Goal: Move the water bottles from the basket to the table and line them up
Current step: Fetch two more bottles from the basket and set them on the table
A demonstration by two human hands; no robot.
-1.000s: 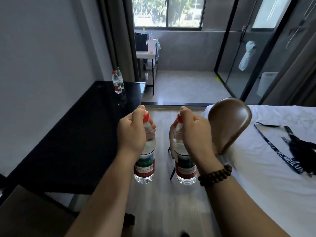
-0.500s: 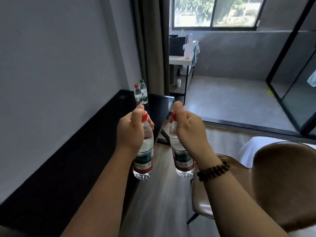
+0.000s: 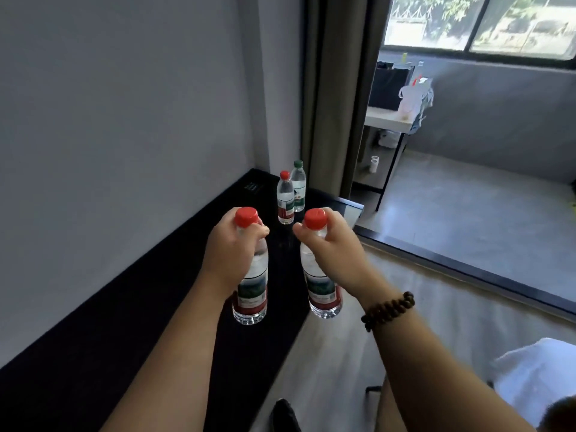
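My left hand (image 3: 232,251) grips the neck of a clear red-capped water bottle (image 3: 252,294), held upright over the black table (image 3: 156,322). In my right hand (image 3: 330,244) hangs a second red-capped bottle (image 3: 322,294), gripped at the neck above the table's right edge. Both bottles are in the air, side by side. At the far end of the table stand two more bottles close together: a red-capped one (image 3: 285,199) in front and a green-capped one (image 3: 298,187) just behind it. The basket is not in view.
A grey wall runs along the table's left side. A brown curtain (image 3: 330,88) hangs behind the far end. Right of the table is wood floor, then a dark floor strip (image 3: 452,260) and a grey-tiled area with a small white table (image 3: 389,120). White bedding (image 3: 536,378) shows at bottom right.
I have come closer to the table, so the standing bottles look nearer. Both held bottles now hang over the table instead of the floor. The brown chair has left the view.
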